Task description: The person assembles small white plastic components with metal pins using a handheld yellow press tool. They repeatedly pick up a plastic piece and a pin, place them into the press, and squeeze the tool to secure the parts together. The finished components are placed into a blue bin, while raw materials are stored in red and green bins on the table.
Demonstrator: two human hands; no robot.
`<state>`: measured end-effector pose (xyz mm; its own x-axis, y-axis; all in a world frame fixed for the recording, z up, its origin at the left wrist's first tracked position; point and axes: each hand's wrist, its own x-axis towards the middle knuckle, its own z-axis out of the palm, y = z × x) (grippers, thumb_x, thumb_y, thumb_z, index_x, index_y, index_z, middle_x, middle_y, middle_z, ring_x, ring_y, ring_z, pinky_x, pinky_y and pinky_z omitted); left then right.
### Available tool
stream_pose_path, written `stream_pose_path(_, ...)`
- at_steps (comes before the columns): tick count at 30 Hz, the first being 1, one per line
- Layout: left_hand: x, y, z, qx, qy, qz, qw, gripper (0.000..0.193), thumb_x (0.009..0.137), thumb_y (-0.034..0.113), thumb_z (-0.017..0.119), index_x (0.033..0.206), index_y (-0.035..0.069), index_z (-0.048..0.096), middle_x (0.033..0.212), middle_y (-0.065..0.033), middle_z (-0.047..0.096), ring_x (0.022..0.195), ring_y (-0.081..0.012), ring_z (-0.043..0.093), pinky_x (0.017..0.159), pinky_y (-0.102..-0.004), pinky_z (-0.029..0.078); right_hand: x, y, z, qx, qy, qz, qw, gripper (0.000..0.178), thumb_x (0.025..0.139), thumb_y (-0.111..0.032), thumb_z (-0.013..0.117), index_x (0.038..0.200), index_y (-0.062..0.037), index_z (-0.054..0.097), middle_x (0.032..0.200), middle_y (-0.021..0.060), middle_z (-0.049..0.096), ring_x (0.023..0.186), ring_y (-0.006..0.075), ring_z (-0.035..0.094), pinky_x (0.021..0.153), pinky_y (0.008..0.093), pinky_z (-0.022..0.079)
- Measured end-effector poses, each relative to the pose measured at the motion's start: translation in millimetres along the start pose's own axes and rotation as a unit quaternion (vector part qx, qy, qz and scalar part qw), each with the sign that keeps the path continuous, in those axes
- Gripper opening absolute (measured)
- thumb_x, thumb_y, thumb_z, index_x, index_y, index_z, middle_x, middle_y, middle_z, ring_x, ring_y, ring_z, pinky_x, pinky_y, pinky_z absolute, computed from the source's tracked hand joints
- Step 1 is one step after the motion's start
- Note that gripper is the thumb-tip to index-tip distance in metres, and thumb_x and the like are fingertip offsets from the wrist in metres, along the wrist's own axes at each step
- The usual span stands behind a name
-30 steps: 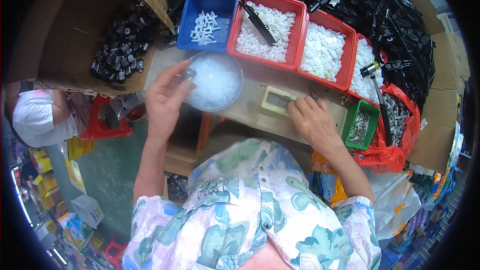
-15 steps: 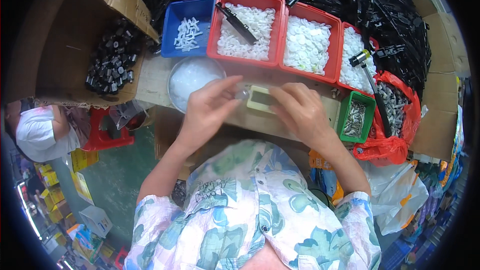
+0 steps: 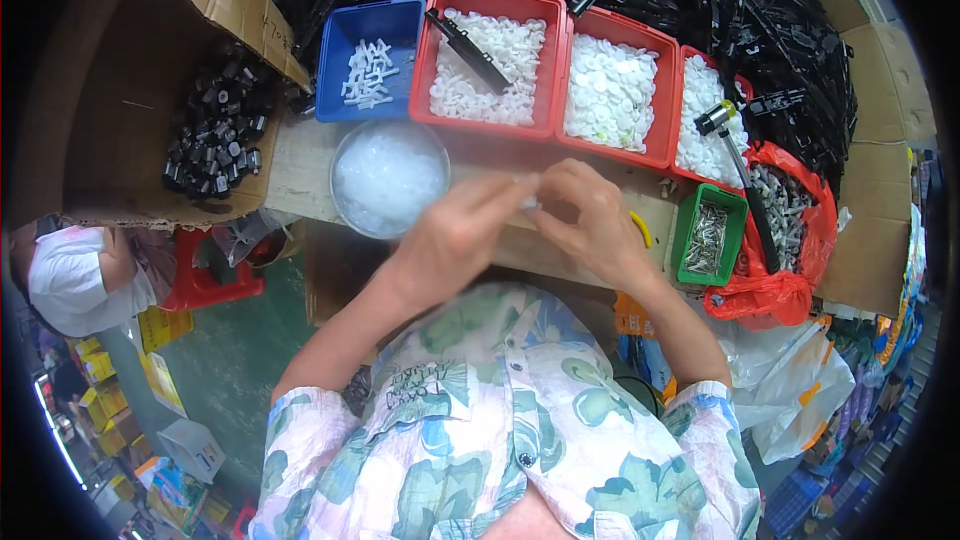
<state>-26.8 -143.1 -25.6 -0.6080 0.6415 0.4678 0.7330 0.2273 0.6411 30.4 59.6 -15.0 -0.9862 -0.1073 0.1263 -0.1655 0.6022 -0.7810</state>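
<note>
Pinching a small whitish piece (image 3: 530, 203) with the right hand (image 3: 588, 223), thumb and forefinger curled round to it, above the tabletop (image 3: 300, 168), between its front edge and the red bins (image 3: 480, 125). Reaching to the same piece with the left hand (image 3: 450, 245), fingers bunched and blurred; cannot tell whether gripping it too. Left of that hand, can see a round bowl (image 3: 335, 190) of translucent bits (image 3: 390, 178) near the front edge, a blue bin (image 3: 400, 25) behind. Toward the right edge, can see a green bin (image 3: 686, 230) of metal pins (image 3: 707, 240).
</note>
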Motion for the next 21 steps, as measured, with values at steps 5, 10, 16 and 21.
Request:
stream_pose_path(5, 0.8, 1.0, 2.0, -0.106, 0.007, -0.223, 0.969, 0.040, 0.084, -0.004, 0.070, 0.124, 0.001, 0.067, 0.091, -0.0067, 0.060, 0.072, -0.0113, 0.058, 0.061, -0.0257, 0.048, -0.1, 10.0, 14.4, -0.079, 0.024, -0.028, 0.996, 0.022, 0.078, -0.010, 0.075, 0.097, -0.0016, 0.066, 0.105, 0.0100, 0.062, 0.101, 0.0299, 0.059, 0.080, 0.0430, 0.046)
stream_pose_path(10, -5.7, -6.8, 25.5, -0.145, -0.009, -0.293, 0.945, 0.027, 0.089, 0.002, 0.071, 0.116, -0.001, 0.070, 0.085, -0.0025, 0.055, 0.068, -0.0074, 0.050, 0.058, -0.0233, 0.042, -3.4, 13.4, 17.9, -0.084, 0.017, -0.027, 0.996, 0.023, 0.078, -0.010, 0.074, 0.097, -0.0028, 0.066, 0.109, 0.0093, 0.061, 0.105, 0.0293, 0.057, 0.082, 0.0446, 0.044)
stream_pose_path(16, -5.2, -9.9, 34.3, -0.143, -0.007, -0.298, 0.944, 0.022, 0.090, 0.002, 0.070, 0.111, -0.002, 0.071, 0.084, -0.0003, 0.052, 0.067, -0.0070, 0.047, 0.058, -0.0243, 0.041, -7.1, 14.3, 16.7, -0.118, 0.022, -0.041, 0.992, 0.025, 0.078, -0.011, 0.075, 0.099, -0.0029, 0.066, 0.108, 0.0099, 0.061, 0.106, 0.0295, 0.057, 0.083, 0.0448, 0.044)
stream_pose_path(21, -4.4, -14.5, 38.5, -0.171, -0.017, -0.336, 0.926, 0.022, 0.091, 0.001, 0.069, 0.112, -0.001, 0.071, 0.081, 0.0020, 0.047, 0.066, -0.0058, 0.044, 0.057, -0.0246, 0.040, -17.7, 14.0, 11.4, -0.127, 0.058, -0.062, 0.988, 0.027, 0.079, -0.013, 0.076, 0.102, -0.0023, 0.067, 0.107, 0.0110, 0.062, 0.106, 0.0298, 0.058, 0.085, 0.0443, 0.045)
